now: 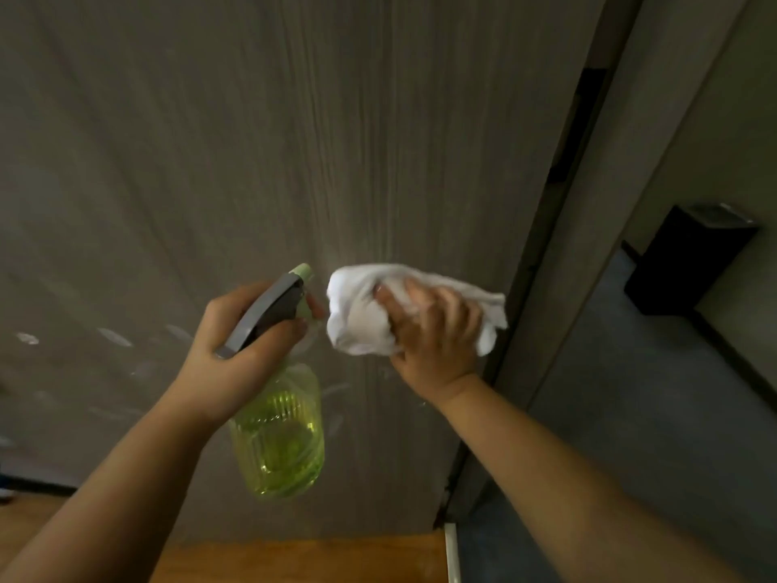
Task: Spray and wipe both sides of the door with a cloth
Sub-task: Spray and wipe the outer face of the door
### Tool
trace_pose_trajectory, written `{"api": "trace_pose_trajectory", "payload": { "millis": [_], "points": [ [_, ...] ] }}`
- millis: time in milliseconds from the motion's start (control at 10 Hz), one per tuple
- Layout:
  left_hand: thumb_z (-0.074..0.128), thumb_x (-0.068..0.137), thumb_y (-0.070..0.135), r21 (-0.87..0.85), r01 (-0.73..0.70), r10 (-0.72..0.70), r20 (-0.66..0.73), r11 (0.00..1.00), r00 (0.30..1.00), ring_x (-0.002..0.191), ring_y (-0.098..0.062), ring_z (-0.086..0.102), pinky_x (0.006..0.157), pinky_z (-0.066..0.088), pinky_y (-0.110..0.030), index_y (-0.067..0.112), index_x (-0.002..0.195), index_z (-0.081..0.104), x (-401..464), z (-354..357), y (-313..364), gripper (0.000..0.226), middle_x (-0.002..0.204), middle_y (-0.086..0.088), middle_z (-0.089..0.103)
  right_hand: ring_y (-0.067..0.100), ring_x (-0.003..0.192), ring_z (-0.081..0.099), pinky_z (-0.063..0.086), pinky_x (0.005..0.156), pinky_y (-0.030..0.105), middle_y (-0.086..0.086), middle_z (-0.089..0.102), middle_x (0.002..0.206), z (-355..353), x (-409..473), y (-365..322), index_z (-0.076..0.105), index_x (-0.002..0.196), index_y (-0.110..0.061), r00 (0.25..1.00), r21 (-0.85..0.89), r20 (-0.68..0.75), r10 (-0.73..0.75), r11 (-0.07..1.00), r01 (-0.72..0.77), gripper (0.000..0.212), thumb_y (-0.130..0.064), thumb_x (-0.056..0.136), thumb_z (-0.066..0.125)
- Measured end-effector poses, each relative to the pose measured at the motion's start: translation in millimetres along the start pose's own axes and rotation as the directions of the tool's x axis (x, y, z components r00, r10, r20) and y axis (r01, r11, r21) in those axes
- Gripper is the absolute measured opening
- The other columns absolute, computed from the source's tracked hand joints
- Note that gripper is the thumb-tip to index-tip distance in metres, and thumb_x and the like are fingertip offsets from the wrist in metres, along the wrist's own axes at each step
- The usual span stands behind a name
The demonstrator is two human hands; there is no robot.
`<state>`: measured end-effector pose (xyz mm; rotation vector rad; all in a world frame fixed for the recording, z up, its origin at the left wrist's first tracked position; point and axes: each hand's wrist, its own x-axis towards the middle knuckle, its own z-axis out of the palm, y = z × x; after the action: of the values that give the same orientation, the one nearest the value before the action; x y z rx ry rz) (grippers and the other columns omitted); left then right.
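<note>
A grey wood-grain door [252, 140] fills most of the view. My left hand [235, 347] grips the neck and grey trigger head of a green see-through spray bottle [281, 439], nozzle pointing at the door. My right hand [433, 330] presses a crumpled white cloth [357, 313] against the door near its right edge, fingers spread over the cloth and partly curled into it. Pale wet streaks show on the door low at the left.
The door's edge and frame [546, 288] run down the right. Beyond it lies a grey carpeted floor [630, 414] with a black bin [689, 263] against the wall. A wooden floor [294, 561] lies under the door.
</note>
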<state>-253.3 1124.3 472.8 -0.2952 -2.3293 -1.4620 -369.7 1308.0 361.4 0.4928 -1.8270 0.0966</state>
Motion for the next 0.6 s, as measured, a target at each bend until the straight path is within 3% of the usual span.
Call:
{"api": "trace_pose_trajectory", "payload": {
  "millis": [100, 200, 300, 400, 500, 600],
  "points": [
    [0.057, 0.075, 0.010, -0.005, 0.013, -0.013, -0.027, 1.000, 1.000, 0.057, -0.005, 0.058, 0.050, 0.044, -0.015, 0.009, 0.088, 0.070, -4, -3, -2, 0.018, 0.075, -0.010, 0.065, 0.024, 0.103, 0.045, 0.041, 0.077, 0.044, -0.002, 0.041, 0.125, 4, -15, -8, 0.041, 0.133, -0.036, 0.996, 0.029, 0.092, -0.013, 1.000, 0.011, 0.051, -0.039, 0.085, 0.057],
    [0.057, 0.075, 0.010, -0.009, 0.026, -0.026, -0.021, 1.000, 0.999, 0.066, -0.008, 0.064, 0.055, 0.047, -0.014, 0.015, 0.088, 0.072, -6, -7, -3, 0.020, 0.082, -0.003, 0.071, 0.024, 0.103, 0.046, 0.042, 0.079, 0.045, -0.001, 0.041, 0.124, -5, -3, 1, 0.036, 0.136, -0.036, 0.990, 0.068, 0.137, -0.021, 0.998, 0.012, 0.055, -0.038, 0.085, 0.056],
    [0.058, 0.076, 0.011, 0.007, 0.005, -0.005, 0.006, 1.000, 1.000, 0.062, -0.016, 0.061, 0.052, 0.046, -0.022, 0.021, 0.086, 0.073, -6, -10, -2, 0.021, 0.078, -0.008, 0.069, 0.028, 0.098, 0.046, 0.037, 0.078, 0.043, 0.000, 0.045, 0.122, -21, 26, 12, 0.039, 0.133, -0.031, 0.988, 0.194, 0.067, 0.137, 0.970, -0.148, 0.052, -0.029, 0.084, 0.056],
    [0.058, 0.076, 0.011, 0.004, 0.002, -0.002, 0.012, 1.000, 1.000, 0.059, -0.008, 0.060, 0.052, 0.045, -0.015, 0.017, 0.089, 0.072, -7, -11, 0, 0.021, 0.080, -0.008, 0.069, 0.032, 0.098, 0.047, 0.037, 0.079, 0.042, 0.011, 0.056, 0.120, -33, 62, 39, 0.046, 0.125, -0.018, 0.977, 0.235, -0.044, 0.207, 0.953, -0.192, 0.047, -0.022, 0.081, 0.061],
    [0.058, 0.076, 0.012, -0.005, 0.020, -0.020, 0.001, 1.000, 1.000, 0.061, -0.004, 0.061, 0.053, 0.045, -0.011, 0.016, 0.089, 0.072, -9, -12, 2, 0.020, 0.085, -0.005, 0.070, 0.034, 0.100, 0.048, 0.042, 0.083, 0.047, 0.015, 0.054, 0.120, -41, 95, 65, 0.047, 0.119, -0.010, 0.955, 0.292, -0.144, 0.260, 0.933, -0.210, 0.042, -0.014, 0.079, 0.062],
    [0.062, 0.077, 0.027, -0.014, 0.063, -0.063, -0.008, 0.998, 0.998, 0.067, -0.007, 0.061, 0.059, 0.046, -0.015, 0.020, 0.097, 0.072, -12, -16, -4, 0.023, 0.090, -0.005, 0.071, 0.038, 0.103, 0.050, 0.045, 0.085, 0.052, 0.022, 0.058, 0.115, -42, 110, 71, 0.045, 0.121, -0.010, 0.937, 0.342, -0.170, 0.305, 0.910, -0.234, 0.042, -0.014, 0.083, 0.063]
  ]
}}
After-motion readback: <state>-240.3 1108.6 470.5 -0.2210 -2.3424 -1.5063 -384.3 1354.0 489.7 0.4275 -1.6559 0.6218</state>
